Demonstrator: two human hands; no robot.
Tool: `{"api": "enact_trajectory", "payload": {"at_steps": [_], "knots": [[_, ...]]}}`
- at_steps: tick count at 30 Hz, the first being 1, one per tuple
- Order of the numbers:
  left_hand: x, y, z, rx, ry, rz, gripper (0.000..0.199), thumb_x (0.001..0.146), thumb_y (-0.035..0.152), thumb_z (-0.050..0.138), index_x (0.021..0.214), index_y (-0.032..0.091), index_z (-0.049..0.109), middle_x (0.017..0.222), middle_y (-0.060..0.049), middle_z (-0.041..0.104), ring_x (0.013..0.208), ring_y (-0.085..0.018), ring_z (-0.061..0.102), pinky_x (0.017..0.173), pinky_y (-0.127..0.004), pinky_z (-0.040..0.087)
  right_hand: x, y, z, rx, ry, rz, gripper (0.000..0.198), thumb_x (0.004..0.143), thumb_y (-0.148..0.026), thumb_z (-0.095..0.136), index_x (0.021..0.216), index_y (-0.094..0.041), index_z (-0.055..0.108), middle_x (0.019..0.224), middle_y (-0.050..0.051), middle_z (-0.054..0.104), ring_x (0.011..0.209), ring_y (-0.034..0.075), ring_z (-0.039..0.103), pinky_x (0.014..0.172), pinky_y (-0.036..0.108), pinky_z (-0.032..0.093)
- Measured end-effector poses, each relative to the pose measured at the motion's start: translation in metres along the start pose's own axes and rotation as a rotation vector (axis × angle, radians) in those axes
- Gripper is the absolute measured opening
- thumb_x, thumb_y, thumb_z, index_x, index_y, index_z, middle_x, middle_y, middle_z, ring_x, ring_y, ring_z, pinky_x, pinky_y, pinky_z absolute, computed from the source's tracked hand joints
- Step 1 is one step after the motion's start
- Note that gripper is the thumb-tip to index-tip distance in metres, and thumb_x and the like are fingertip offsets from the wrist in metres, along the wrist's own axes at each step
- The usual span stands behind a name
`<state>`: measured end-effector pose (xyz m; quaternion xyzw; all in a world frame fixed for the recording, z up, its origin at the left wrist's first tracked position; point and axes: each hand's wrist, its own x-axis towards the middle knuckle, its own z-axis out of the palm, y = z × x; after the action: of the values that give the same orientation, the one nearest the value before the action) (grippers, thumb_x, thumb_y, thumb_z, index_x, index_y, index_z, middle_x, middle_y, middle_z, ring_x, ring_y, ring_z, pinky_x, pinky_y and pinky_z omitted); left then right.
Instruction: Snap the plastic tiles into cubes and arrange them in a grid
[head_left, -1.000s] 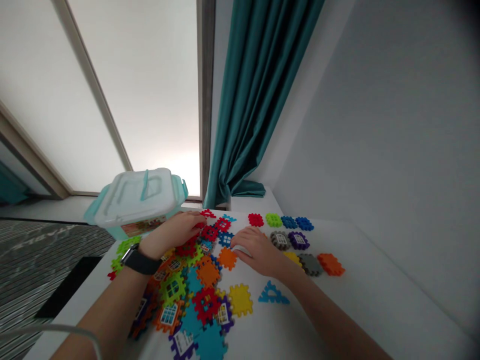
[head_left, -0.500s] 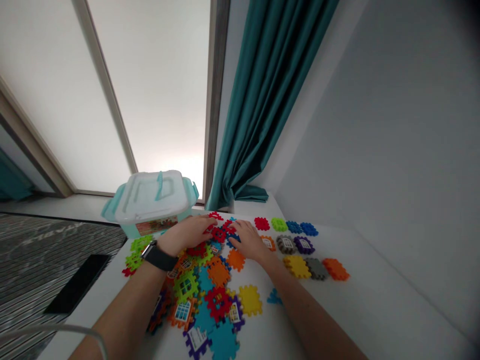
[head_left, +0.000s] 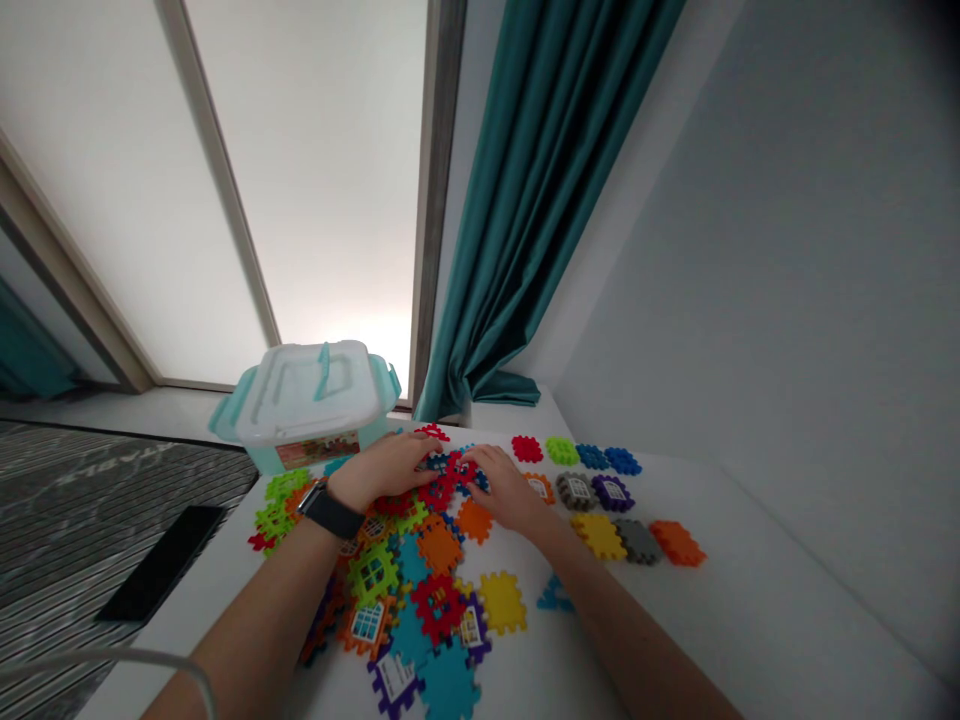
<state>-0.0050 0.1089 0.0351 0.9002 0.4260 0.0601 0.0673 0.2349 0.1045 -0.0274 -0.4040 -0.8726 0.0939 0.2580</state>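
Observation:
My left hand reaches over the far part of a pile of plastic interlocking tiles, its fingers apart and the fingertips at the red and blue pieces. Opposite it, my right hand has its fingers bent around the edge of a red tile. Another red tile lies just below the left fingertips. Closer to me the pile holds an orange tile, a green window tile, a red tile and a light-blue tile. Parts of the far pieces are hidden by my fingers.
Sorted tiles stand in rows at the right, among them a yellow stack and a purple window stack. A lidded plastic box is at the back left of the white table. A black flat object lies further left.
The fingers of both hands have shifted slightly among the far red and blue tiles. The red tile by my right fingertips sits a little nearer to me. The view has moved slightly.

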Motion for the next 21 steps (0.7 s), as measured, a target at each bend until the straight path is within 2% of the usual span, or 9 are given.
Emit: {"api": "enact_trajectory", "payload": {"at_steps": [6, 14, 17, 21], "knots": [[0.005, 0.012, 0.014, 0.066, 0.145, 0.040, 0.054, 0.086, 0.045, 0.073, 0.132, 0.022, 0.058, 0.130, -0.011, 0.065, 0.119, -0.030, 0.063, 0.098, -0.041, 0.051, -0.011, -0.007, -0.015, 0.061, 0.055, -0.088, 0.045, 0.087, -0.006, 0.057, 0.128, -0.024, 0.055, 0.134, 0.011, 0.057, 0.129, 0.027, 0.053, 0.109, 0.051, 0.049], [0.008, 0.018, 0.015, 0.152, 0.323, 0.107, 0.048, 0.081, 0.041, 0.081, 0.120, 0.018, 0.064, 0.145, -0.015, 0.052, 0.131, -0.034, 0.052, 0.109, -0.049, 0.045, -0.010, -0.013, -0.026, 0.037, 0.112, -0.120, 0.053, 0.089, -0.006, 0.052, 0.138, -0.025, 0.049, 0.141, 0.013, 0.052, 0.134, 0.027, 0.050, 0.114, 0.052, 0.046], [0.008, 0.018, 0.013, 0.172, 0.389, 0.120, 0.043, 0.082, 0.042, 0.081, 0.113, 0.018, 0.066, 0.151, -0.015, 0.048, 0.134, -0.035, 0.048, 0.111, -0.051, 0.044, -0.010, -0.008, -0.029, -0.018, 0.191, -0.122, 0.051, 0.090, -0.014, 0.056, 0.140, -0.025, 0.048, 0.144, 0.014, 0.049, 0.137, 0.030, 0.046, 0.114, 0.056, 0.044], [0.009, 0.019, 0.013, 0.184, 0.466, 0.154, 0.039, 0.083, 0.045, 0.079, 0.109, 0.017, 0.067, 0.156, -0.016, 0.042, 0.140, -0.035, 0.042, 0.114, -0.053, 0.041, -0.012, 0.000, -0.031, -0.096, 0.279, -0.099, 0.052, 0.088, -0.034, 0.069, 0.136, -0.023, 0.051, 0.148, 0.018, 0.044, 0.139, 0.036, 0.041, 0.112, 0.062, 0.043]]}}
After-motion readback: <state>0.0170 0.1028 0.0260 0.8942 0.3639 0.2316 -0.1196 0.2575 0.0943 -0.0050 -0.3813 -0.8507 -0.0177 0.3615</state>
